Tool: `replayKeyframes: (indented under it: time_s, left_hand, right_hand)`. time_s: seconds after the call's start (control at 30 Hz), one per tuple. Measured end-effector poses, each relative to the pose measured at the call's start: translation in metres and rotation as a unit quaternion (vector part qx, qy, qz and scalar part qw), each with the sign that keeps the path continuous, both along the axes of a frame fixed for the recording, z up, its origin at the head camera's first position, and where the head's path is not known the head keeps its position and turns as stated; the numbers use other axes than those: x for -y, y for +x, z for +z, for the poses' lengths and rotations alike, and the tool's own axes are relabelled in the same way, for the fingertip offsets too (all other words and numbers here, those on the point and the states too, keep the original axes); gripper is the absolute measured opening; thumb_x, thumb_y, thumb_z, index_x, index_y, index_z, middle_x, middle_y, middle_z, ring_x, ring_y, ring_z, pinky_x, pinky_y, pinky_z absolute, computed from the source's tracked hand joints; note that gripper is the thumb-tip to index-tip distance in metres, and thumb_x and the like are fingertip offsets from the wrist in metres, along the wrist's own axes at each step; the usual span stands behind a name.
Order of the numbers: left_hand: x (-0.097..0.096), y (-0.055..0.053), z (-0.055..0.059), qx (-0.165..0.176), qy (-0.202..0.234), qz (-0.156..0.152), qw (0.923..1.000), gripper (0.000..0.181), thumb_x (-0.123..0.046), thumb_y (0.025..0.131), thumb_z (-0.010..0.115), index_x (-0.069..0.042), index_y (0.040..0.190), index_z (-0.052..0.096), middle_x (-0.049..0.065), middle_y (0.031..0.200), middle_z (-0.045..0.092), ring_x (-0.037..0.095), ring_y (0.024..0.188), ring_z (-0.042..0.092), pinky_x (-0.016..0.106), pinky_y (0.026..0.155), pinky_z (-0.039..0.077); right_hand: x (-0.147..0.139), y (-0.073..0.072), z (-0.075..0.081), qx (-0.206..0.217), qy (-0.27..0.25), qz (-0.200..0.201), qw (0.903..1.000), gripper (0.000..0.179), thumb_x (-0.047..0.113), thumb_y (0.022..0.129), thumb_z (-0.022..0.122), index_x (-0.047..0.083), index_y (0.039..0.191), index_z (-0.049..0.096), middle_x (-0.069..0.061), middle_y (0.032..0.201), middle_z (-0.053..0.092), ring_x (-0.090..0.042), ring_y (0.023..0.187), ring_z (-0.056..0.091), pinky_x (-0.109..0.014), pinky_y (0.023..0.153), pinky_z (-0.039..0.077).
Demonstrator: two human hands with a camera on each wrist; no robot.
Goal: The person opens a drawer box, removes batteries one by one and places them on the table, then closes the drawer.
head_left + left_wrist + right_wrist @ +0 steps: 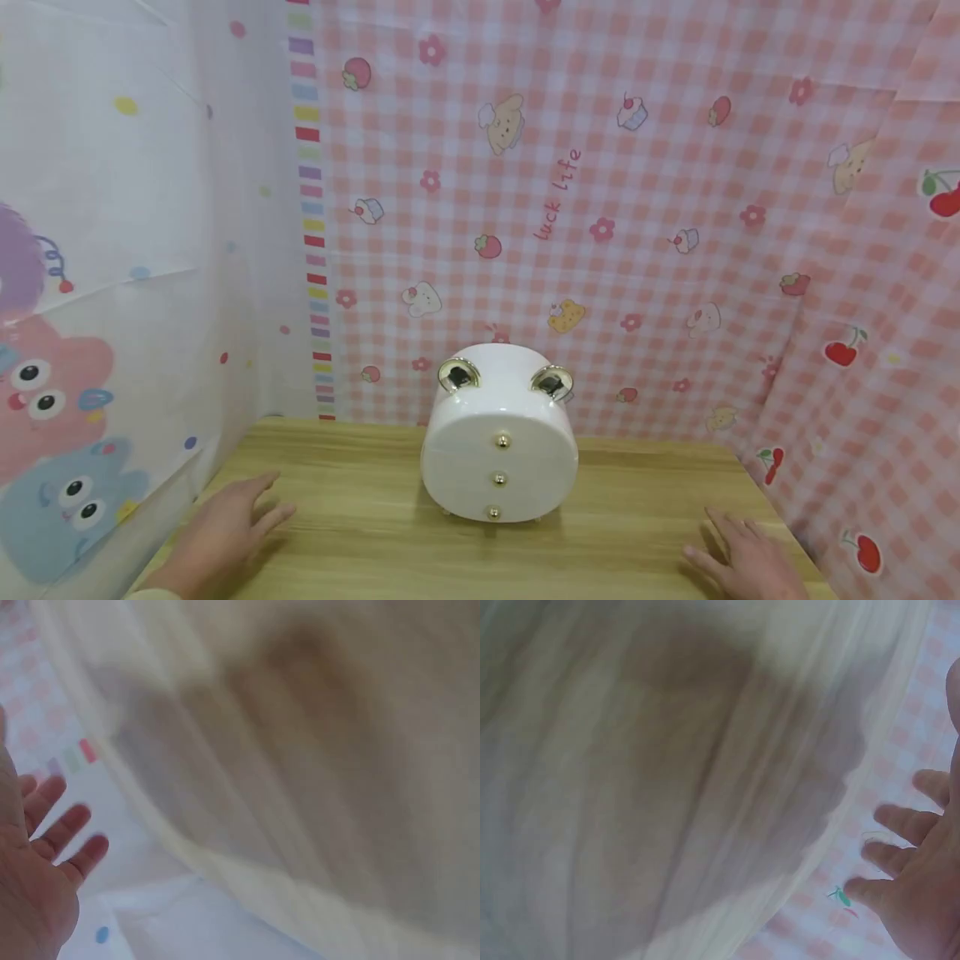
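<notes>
A glossy white rounded box (465,462) stands near the middle of the wood-grain table (360,500). Three gold balls run down its front, and two gold-rimmed rings stick out at its upper sides; small feet show beneath. Over the table's left side is my left hand (228,529), fingers loosely spread and holding nothing. On the opposite side my right hand (750,558) hovers near the right edge, also without anything in it. Both hands are apart from the box. In the wrist views, the left palm (34,900) and right palm (930,907) appear with relaxed fingers above the table.
Behind the table hangs a pink checked cloth (450,275) with small printed pictures. A white cloth (150,192) with cartoon figures closes the left side, and more checked cloth (885,433) with cherries lines the right.
</notes>
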State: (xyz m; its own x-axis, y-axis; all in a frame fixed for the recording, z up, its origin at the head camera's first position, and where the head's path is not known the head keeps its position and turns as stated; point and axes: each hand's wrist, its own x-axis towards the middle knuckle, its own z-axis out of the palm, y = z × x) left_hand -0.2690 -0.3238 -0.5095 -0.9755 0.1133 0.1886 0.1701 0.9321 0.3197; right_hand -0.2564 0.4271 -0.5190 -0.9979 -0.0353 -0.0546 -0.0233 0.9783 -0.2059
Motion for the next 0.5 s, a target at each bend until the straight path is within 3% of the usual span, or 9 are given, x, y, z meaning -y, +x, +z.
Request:
replayKeyframes:
  time_s: [0.2, 0.37, 0.5]
  left_hand:
    - [-0.017, -0.011, 0.024, 0.025, 0.048, 0.013, 0.9985, 0.064, -0.054, 0.106, 0.062, -0.001, 0.142, 0.065, 0.01, 0.117, 0.08, 0.026, 0.097, 0.076, 0.051, 0.083, 0.062]
    - [-0.038, -0.018, 0.045, 0.01, 0.073, 0.005, 0.9973, 0.063, -0.053, 0.105, 0.063, -0.002, 0.142, 0.066, 0.006, 0.113, 0.08, 0.012, 0.086, 0.07, 0.036, 0.07, 0.058]
    - [-0.052, -0.022, 0.057, -0.014, 0.081, -0.014, 0.9965, 0.061, -0.052, 0.105, 0.064, -0.004, 0.142, 0.066, 0.003, 0.112, 0.08, 0.009, 0.085, 0.069, 0.033, 0.069, 0.056]
  right_hand:
    - [0.016, -0.002, 0.015, 0.042, -0.094, -0.027, 0.9944, 0.089, 0.067, 0.101, 0.058, -0.01, 0.146, 0.056, -0.026, 0.13, 0.073, -0.048, 0.119, 0.069, -0.063, 0.095, 0.056]
    - [0.032, 0.0, 0.018, 0.032, -0.162, -0.03, 0.9859, 0.07, 0.053, 0.106, 0.06, -0.01, 0.135, 0.065, -0.018, 0.122, 0.077, -0.035, 0.108, 0.075, -0.055, 0.092, 0.06]
    - [0.041, 0.002, 0.018, 0.033, -0.234, -0.055, 0.97, 0.062, 0.049, 0.108, 0.06, -0.008, 0.132, 0.068, -0.012, 0.116, 0.079, -0.03, 0.106, 0.075, -0.049, 0.09, 0.061]
